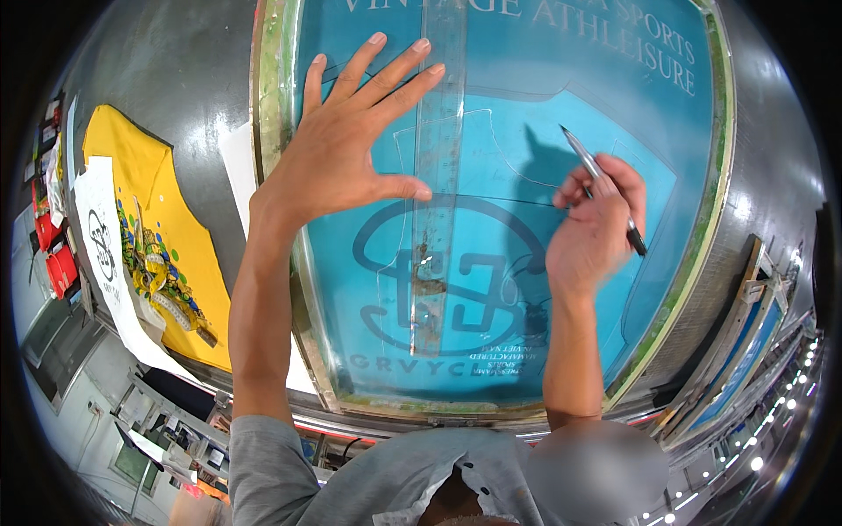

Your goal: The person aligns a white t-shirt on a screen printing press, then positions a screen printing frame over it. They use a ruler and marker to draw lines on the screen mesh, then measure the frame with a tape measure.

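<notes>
My left hand (351, 131) lies with fingers spread on a blue screen-printing screen (636, 263), its thumb and fingertips over a long clear ruler (443, 114) that runs from top to bottom across the screen. My right hand (596, 228) holds a silver-and-black pen (579, 140) above the right part of the screen, tip pointing up and left, casting a shadow. Faint white and dark outlines of a garment shape, a large round logo and some lettering show on the screen.
At the left on the dark table lie a yellow fabric piece (189, 228) with a colourful print and white printed paper (105, 254). Red items (57, 263) sit beyond them. Framed screens (728, 342) lean at the right. The screen's green-edged frame (719, 175) surrounds my work area.
</notes>
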A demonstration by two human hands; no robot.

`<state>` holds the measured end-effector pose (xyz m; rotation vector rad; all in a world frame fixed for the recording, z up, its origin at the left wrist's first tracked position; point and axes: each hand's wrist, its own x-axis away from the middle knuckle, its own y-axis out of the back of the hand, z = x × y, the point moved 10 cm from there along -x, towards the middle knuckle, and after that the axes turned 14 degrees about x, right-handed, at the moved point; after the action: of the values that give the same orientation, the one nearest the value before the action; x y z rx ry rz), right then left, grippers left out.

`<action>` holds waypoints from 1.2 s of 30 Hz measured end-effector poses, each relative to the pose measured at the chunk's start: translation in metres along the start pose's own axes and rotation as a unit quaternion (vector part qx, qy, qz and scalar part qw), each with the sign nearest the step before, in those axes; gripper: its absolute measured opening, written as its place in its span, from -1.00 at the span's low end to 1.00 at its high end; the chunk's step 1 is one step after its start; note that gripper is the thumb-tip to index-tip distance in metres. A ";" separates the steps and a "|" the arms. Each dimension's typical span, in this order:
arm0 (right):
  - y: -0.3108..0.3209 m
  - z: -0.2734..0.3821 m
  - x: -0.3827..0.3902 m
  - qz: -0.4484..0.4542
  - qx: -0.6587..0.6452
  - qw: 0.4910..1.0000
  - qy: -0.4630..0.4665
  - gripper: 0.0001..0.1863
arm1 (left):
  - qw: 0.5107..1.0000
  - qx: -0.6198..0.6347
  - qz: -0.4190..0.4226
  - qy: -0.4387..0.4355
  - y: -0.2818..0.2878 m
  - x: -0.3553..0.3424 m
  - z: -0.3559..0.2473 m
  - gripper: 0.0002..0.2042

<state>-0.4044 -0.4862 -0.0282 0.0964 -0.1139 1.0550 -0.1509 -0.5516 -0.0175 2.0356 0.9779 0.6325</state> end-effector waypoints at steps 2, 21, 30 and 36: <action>0.021 -0.002 0.010 -0.016 -0.004 1.000 -0.001 -0.77 | 1.000 -0.005 0.002 -0.004 -0.001 -0.001 -0.001 0.19; 0.021 0.005 0.029 0.080 0.082 0.989 0.095 -0.82 | 0.999 -0.035 0.001 -0.003 -0.002 -0.001 0.001 0.21; -0.045 0.009 0.026 0.127 0.114 0.985 0.040 -0.80 | 1.000 -0.026 0.002 -0.003 -0.001 -0.004 0.000 0.20; -0.068 0.007 0.007 0.108 0.139 0.983 0.045 -0.83 | 1.000 -0.021 0.002 0.001 0.000 -0.003 -0.001 0.19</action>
<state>-0.3421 -0.5146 -0.0223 0.2937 0.1086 1.2862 -0.1537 -0.5533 -0.0173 2.0011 0.9534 0.6520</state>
